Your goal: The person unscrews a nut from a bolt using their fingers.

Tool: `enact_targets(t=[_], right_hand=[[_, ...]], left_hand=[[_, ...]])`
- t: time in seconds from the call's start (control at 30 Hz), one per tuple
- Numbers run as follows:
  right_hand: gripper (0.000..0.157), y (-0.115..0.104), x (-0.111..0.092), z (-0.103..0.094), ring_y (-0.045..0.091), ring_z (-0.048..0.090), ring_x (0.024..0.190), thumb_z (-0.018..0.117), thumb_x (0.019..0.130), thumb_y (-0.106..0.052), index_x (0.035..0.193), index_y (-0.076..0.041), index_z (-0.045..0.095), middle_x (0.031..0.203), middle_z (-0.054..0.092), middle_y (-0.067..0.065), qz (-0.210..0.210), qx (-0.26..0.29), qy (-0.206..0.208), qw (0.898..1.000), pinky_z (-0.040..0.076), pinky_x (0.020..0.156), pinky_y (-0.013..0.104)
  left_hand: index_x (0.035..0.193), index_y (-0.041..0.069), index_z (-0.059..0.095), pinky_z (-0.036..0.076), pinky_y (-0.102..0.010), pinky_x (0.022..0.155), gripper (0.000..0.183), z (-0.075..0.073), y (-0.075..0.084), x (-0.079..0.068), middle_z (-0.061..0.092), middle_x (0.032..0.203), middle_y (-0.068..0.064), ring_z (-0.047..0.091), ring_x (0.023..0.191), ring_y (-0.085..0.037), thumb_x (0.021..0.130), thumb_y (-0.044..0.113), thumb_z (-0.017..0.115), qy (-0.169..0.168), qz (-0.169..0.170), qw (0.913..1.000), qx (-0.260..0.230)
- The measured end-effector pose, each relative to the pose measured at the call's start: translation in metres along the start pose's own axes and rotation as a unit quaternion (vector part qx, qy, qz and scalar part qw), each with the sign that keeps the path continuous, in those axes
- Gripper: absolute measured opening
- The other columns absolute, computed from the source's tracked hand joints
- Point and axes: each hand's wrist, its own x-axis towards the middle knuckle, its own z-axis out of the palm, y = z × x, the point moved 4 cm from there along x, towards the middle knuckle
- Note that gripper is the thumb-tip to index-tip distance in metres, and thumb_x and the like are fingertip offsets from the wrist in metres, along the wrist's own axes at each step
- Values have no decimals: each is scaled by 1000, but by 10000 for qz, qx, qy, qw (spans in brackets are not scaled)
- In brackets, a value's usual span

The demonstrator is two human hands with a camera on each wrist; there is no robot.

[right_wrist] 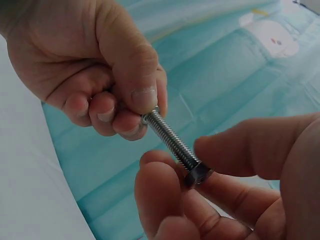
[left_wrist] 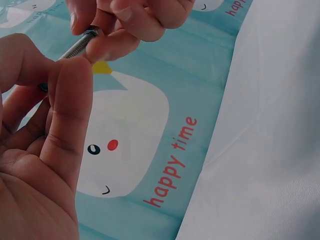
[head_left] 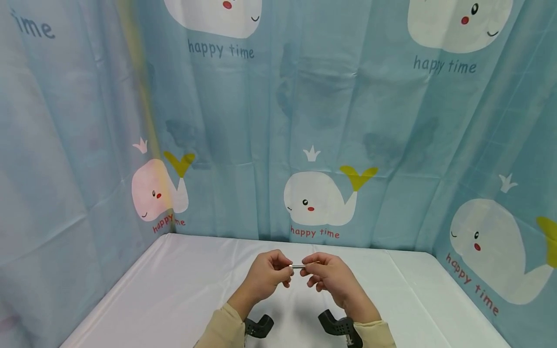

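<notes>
A silvery threaded bolt (head_left: 298,267) is held in the air between the two hands, roughly level in the head view. My left hand (head_left: 264,276) pinches one end of it between thumb and fingers, and a small metal edge (right_wrist: 150,115) peeks out at those fingertips in the right wrist view. At the other end sits the dark hexagonal bolt head (right_wrist: 198,175), between the thumb and fingers of my right hand (head_left: 334,278). Bare thread shows along the shank (left_wrist: 76,49) between the hands in the left wrist view. The fingers hide both ends in part.
Beneath the hands spreads a white-covered table (head_left: 183,285). A blue curtain (head_left: 235,193) printed with whales surrounds its back and sides. Black camera mounts (head_left: 259,326) are worn at both wrists, beside beige sleeves (head_left: 224,328).
</notes>
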Motion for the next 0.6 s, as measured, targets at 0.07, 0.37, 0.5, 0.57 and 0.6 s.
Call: enact_targets(t=[0.07, 0.37, 0.5, 0.57, 0.6], right_hand=[[30, 0, 0, 0, 19, 63, 64, 64, 96, -21, 117, 1, 64, 96, 72, 15, 73, 94, -18, 9999, 46, 55, 26], [47, 5, -1, -2, 12, 53, 52, 59, 99, -44, 104, 1, 69, 75, 68, 9, 228, -215, -201, 9993, 40, 48, 24], [34, 2, -1, -2, 13, 55, 57, 62, 99, -31, 105, 2, 68, 79, 68, 10, 25, -156, -151, 9998, 43, 51, 24], [31, 1, -1, -2, 15, 56, 60, 64, 99, -26, 109, 4, 66, 83, 69, 12, -17, -89, -116, 9999, 44, 52, 24], [29, 1, -1, -2, 15, 57, 61, 64, 98, -23, 110, 4, 66, 85, 70, 12, -36, -76, -97, 9999, 44, 53, 25]], left_hand=[[96, -1, 66, 58, -36, 63, 6, 0, 0, 0, 66, 77, -10, 64, 64, -24, 90, -1, 67, 2, -4, 10000, -17], [95, 0, 66, 59, -36, 63, 7, 0, 0, -1, 67, 79, -15, 64, 62, -23, 89, -2, 67, -12, 30, 10000, -28], [95, -1, 66, 59, -36, 63, 7, 0, 0, -1, 67, 79, -17, 64, 62, -23, 89, -2, 67, -28, 33, 10000, -10], [96, -2, 65, 58, -36, 63, 8, 0, 0, -1, 66, 79, -16, 64, 63, -23, 88, -1, 68, -16, 26, 10000, 11], [96, -3, 65, 58, -36, 62, 8, 0, 1, -1, 66, 79, -16, 64, 63, -24, 89, -1, 68, -8, 22, 10000, 6]])
